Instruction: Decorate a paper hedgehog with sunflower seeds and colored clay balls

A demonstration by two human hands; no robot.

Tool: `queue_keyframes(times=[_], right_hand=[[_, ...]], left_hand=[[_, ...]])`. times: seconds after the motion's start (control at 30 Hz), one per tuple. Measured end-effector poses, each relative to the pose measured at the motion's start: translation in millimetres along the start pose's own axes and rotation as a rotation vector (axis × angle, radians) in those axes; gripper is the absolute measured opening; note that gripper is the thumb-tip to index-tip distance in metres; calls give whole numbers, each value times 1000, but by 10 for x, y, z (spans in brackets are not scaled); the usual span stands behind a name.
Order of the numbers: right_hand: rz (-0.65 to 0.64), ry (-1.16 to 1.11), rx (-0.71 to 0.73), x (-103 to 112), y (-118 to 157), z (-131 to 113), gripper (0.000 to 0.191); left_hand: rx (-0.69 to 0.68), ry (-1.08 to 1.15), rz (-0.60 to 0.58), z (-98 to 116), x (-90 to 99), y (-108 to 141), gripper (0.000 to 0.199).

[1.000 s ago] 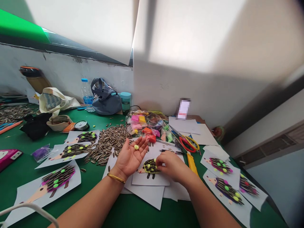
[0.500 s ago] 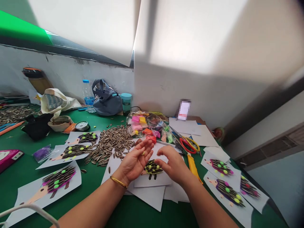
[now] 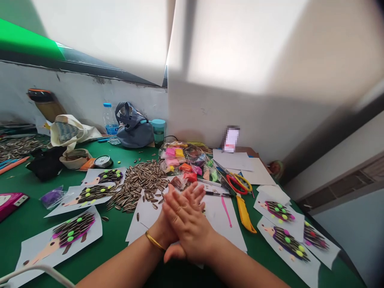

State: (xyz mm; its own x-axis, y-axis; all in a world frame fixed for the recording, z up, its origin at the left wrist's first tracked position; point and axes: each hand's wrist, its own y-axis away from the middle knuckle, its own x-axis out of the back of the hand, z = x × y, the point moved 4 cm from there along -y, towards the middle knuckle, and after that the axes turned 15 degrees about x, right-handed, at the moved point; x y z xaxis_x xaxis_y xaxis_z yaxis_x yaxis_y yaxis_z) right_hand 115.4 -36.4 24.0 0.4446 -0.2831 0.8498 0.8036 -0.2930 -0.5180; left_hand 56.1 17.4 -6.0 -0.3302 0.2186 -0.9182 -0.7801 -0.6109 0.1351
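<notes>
My left hand (image 3: 164, 229), a gold bangle (image 3: 154, 241) at its wrist, lies beneath my right hand (image 3: 192, 226). The two palms are pressed together, fingers stretched out and crossing at an angle. The small yellow clay ball seen in my left hand a moment ago is now hidden between them. White paper sheets (image 3: 231, 232) lie under both hands, and the hedgehog picture there is covered. Just beyond my fingers are a dark pen (image 3: 217, 194) and a pink strip (image 3: 227, 212). A heap of sunflower seeds (image 3: 147, 176) spreads to the left of them.
Seed-covered hedgehog pictures lie left (image 3: 72, 236) and right (image 3: 288, 246). Bagged coloured clay (image 3: 183, 160), red-handled scissors (image 3: 235, 184) and a yellow cutter (image 3: 245, 216) lie ahead. A blue-grey bag (image 3: 135, 130), a water bottle (image 3: 110, 122) and a teal-lidded cup (image 3: 159, 132) stand by the wall.
My right hand has moved left and down onto my left palm, covering the yellow ball. The hands now hide the hedgehog picture, while the pen and pink strip have come into view.
</notes>
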Motion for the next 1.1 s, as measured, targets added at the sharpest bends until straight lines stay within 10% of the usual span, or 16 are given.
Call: queue_keyframes(times=[0.13, 0.27, 0.47, 0.83, 1.1], right_hand=[[-22, 73, -207, 97, 142, 254, 98], [-40, 22, -67, 56, 99, 106, 100], [-9, 19, -96, 19, 116, 106, 96], [221, -156, -357, 214, 303, 420, 15], [434, -173, -400, 342, 347, 460, 14]], left_hand=[[89, -17, -48, -3, -120, 99, 84], [-76, 54, 26, 228, -103, 192, 86], [96, 76, -24, 21, -104, 131, 84], [70, 53, -36, 190, -236, 225, 77], [46, -609, 351, 109, 9, 174, 31]])
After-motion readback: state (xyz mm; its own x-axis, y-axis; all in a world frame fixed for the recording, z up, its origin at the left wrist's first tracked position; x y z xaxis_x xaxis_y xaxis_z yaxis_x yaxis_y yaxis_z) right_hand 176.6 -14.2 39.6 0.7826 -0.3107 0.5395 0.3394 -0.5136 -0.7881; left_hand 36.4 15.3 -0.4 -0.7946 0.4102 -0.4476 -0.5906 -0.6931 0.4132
